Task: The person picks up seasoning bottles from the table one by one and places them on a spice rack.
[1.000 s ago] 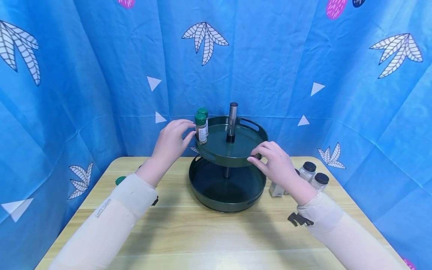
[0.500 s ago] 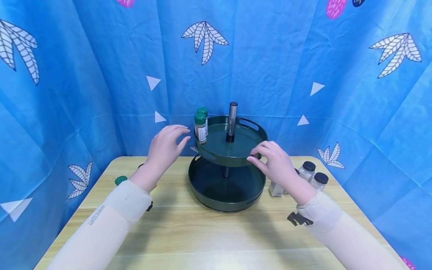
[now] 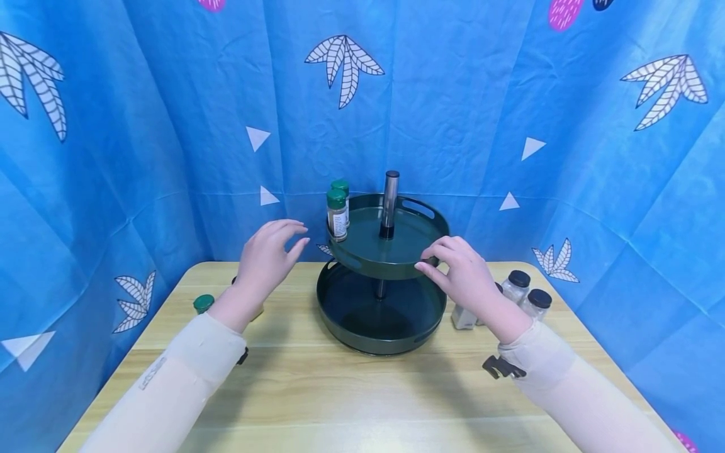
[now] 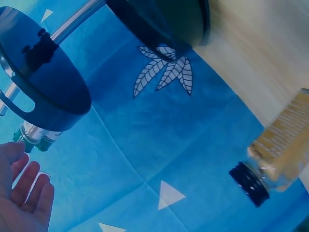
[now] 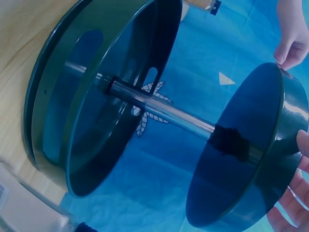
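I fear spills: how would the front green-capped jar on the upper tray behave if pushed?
The front green-capped jar would probably tip easily, being tall and narrow. Once down, it might roll, since its body looks round, though the raised rim of the upper tray could stop it. Its smooth sides may feel slippery.

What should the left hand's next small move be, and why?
Probably lower the left hand toward the green-capped bottle on the table: that hand looks empty, two similar green-topped bottles already stand on the upper tray, and the right hand holds that tray at its rim.
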Action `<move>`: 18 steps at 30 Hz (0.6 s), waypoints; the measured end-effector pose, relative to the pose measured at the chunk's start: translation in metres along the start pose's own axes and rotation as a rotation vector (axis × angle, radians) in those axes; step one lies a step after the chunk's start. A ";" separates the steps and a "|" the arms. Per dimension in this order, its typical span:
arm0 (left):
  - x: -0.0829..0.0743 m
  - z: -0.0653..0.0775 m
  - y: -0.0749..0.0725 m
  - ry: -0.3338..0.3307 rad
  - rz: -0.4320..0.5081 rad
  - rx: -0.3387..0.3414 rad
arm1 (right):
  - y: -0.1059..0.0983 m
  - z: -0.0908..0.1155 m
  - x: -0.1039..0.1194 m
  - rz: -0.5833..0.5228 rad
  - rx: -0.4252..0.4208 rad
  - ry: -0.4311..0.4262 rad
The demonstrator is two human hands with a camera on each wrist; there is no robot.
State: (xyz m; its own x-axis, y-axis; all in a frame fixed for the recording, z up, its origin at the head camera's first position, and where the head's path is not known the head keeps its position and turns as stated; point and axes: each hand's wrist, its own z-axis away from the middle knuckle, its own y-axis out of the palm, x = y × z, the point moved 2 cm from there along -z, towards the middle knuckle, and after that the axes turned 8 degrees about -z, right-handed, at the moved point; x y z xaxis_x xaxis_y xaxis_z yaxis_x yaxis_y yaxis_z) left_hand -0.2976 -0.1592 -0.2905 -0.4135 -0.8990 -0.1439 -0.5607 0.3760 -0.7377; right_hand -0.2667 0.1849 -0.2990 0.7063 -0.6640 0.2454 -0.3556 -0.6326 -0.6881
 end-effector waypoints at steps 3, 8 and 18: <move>0.004 0.004 0.000 -0.012 -0.006 -0.002 | 0.000 0.000 0.000 0.000 0.000 -0.004; 0.010 0.010 0.001 -0.043 -0.011 0.001 | 0.000 0.000 0.000 0.001 0.002 -0.005; 0.024 0.022 0.004 -0.085 -0.020 0.021 | 0.000 0.000 0.001 0.001 0.000 -0.005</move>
State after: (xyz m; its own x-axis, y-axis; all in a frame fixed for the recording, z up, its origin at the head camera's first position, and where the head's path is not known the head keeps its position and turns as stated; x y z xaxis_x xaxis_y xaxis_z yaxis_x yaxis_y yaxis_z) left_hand -0.2939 -0.1842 -0.3118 -0.3399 -0.9224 -0.1836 -0.5524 0.3538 -0.7548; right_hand -0.2660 0.1844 -0.2985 0.7091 -0.6626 0.2410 -0.3564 -0.6317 -0.6884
